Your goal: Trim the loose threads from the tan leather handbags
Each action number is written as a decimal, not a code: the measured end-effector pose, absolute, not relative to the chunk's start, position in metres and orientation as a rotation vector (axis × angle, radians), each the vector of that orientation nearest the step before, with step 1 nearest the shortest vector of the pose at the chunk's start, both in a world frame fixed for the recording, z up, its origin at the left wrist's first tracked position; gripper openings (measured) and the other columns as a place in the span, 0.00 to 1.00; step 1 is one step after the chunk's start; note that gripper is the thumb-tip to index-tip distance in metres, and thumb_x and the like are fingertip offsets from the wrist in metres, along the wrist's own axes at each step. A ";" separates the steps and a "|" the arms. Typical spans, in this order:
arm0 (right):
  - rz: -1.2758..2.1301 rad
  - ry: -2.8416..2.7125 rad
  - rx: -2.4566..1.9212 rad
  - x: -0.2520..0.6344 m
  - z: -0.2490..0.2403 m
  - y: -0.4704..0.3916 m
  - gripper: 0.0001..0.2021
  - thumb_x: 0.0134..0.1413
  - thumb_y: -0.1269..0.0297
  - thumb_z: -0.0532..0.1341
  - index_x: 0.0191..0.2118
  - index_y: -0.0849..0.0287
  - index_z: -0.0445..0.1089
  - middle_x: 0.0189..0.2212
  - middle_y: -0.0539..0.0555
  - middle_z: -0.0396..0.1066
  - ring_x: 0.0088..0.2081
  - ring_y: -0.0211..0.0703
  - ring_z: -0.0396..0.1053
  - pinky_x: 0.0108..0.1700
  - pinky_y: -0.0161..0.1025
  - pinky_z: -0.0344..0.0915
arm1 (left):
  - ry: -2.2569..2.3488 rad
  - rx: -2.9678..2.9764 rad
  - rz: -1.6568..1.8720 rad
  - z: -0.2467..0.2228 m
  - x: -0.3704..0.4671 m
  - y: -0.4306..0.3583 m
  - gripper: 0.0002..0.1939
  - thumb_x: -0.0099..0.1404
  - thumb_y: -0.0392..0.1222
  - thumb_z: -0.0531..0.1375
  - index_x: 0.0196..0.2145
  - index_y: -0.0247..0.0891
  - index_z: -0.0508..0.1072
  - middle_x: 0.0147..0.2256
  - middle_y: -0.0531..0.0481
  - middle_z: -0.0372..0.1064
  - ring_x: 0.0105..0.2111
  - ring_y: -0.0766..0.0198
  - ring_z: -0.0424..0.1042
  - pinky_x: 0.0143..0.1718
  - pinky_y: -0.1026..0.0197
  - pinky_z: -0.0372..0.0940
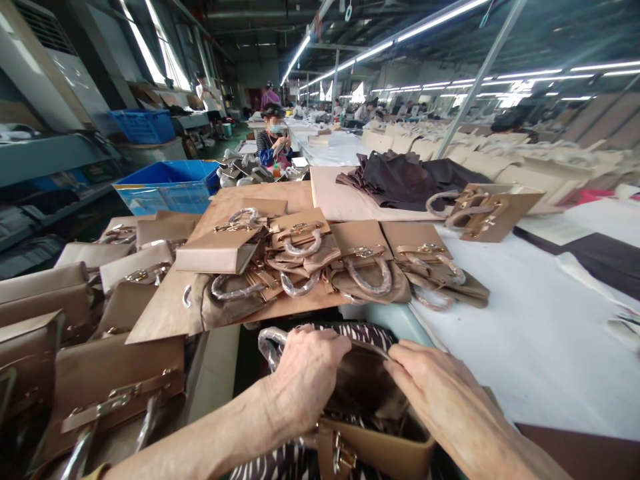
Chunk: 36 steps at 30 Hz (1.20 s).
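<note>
A tan handbag (pixel 385 440) stands in my lap with its mouth open toward me, showing a dark brown lining. My left hand (pixel 313 373) is closed on the bag's far rim at the left. On the same rim, farther right, my right hand (pixel 433 380) pinches the edge between thumb and fingers. A plastic-wrapped handle (pixel 271 347) sticks out beyond my left hand. At the bag's near side, a strap with a metal clasp (pixel 344 457) hangs down. The bag's lower part is hidden.
Several tan handbags (pixel 360 243) with wrapped handles lie on a brown board (pixel 165 307) ahead. More bags (pixel 117 373) are stacked at left. A blue bin (pixel 170 187), dark leather pieces (pixel 405 177) and a white table (pixel 530 313) surround these. A person (pixel 274 143) sits farther back.
</note>
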State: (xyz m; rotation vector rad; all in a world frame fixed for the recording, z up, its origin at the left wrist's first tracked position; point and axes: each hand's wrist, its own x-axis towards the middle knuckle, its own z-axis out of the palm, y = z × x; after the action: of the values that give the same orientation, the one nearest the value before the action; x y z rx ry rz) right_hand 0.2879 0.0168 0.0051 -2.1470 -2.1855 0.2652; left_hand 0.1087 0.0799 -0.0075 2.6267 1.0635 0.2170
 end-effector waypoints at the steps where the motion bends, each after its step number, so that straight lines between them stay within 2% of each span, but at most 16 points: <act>1: 0.283 -2.178 -2.150 0.288 0.005 0.017 0.11 0.56 0.71 0.51 0.25 0.54 0.64 0.24 0.47 0.68 0.26 0.40 0.68 0.28 0.36 0.55 | 1.073 2.636 0.243 -0.011 0.109 0.080 0.09 0.59 0.30 0.51 0.26 0.38 0.67 0.27 0.53 0.69 0.26 0.62 0.68 0.29 0.62 0.57; 6: 0.361 -2.156 -2.148 0.289 0.005 0.016 0.12 0.58 0.69 0.51 0.24 0.54 0.62 0.24 0.47 0.67 0.28 0.40 0.66 0.29 0.36 0.55 | 1.152 2.647 0.346 -0.026 0.109 0.074 0.11 0.65 0.33 0.49 0.27 0.38 0.66 0.25 0.53 0.67 0.25 0.63 0.64 0.29 0.60 0.56; 13: 0.402 -2.145 -2.088 0.294 0.003 0.018 0.14 0.59 0.66 0.50 0.23 0.55 0.62 0.22 0.47 0.66 0.25 0.37 0.65 0.28 0.34 0.54 | 1.186 2.525 0.651 -0.035 0.107 0.073 0.11 0.64 0.32 0.50 0.24 0.35 0.65 0.32 0.50 0.60 0.33 0.63 0.59 0.33 0.62 0.57; 17: 0.346 -2.148 -2.058 0.294 0.001 0.018 0.14 0.58 0.66 0.50 0.22 0.55 0.62 0.20 0.46 0.66 0.24 0.38 0.65 0.28 0.34 0.54 | 1.180 2.476 0.653 -0.036 0.109 0.076 0.12 0.65 0.32 0.50 0.24 0.35 0.65 0.30 0.51 0.60 0.34 0.63 0.59 0.35 0.61 0.58; 24: 0.390 -2.141 -2.042 0.294 0.000 0.017 0.14 0.58 0.65 0.50 0.22 0.55 0.62 0.21 0.47 0.67 0.25 0.39 0.66 0.28 0.35 0.54 | 1.232 2.441 0.625 -0.034 0.112 0.077 0.12 0.65 0.32 0.50 0.24 0.36 0.63 0.28 0.51 0.61 0.31 0.63 0.60 0.31 0.61 0.55; 36: 0.383 -2.109 -2.031 0.292 0.002 0.016 0.13 0.57 0.66 0.52 0.22 0.55 0.62 0.21 0.46 0.66 0.25 0.37 0.66 0.28 0.34 0.55 | 1.326 2.415 0.583 -0.028 0.117 0.079 0.08 0.59 0.27 0.51 0.29 0.37 0.65 0.33 0.51 0.61 0.32 0.65 0.62 0.31 0.65 0.56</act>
State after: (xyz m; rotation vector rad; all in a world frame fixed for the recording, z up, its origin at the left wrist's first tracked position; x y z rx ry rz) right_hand 0.2925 0.0156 0.0023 -2.0314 -2.1092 0.3831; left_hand 0.1175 0.0788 -0.0275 2.4150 1.3255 0.5827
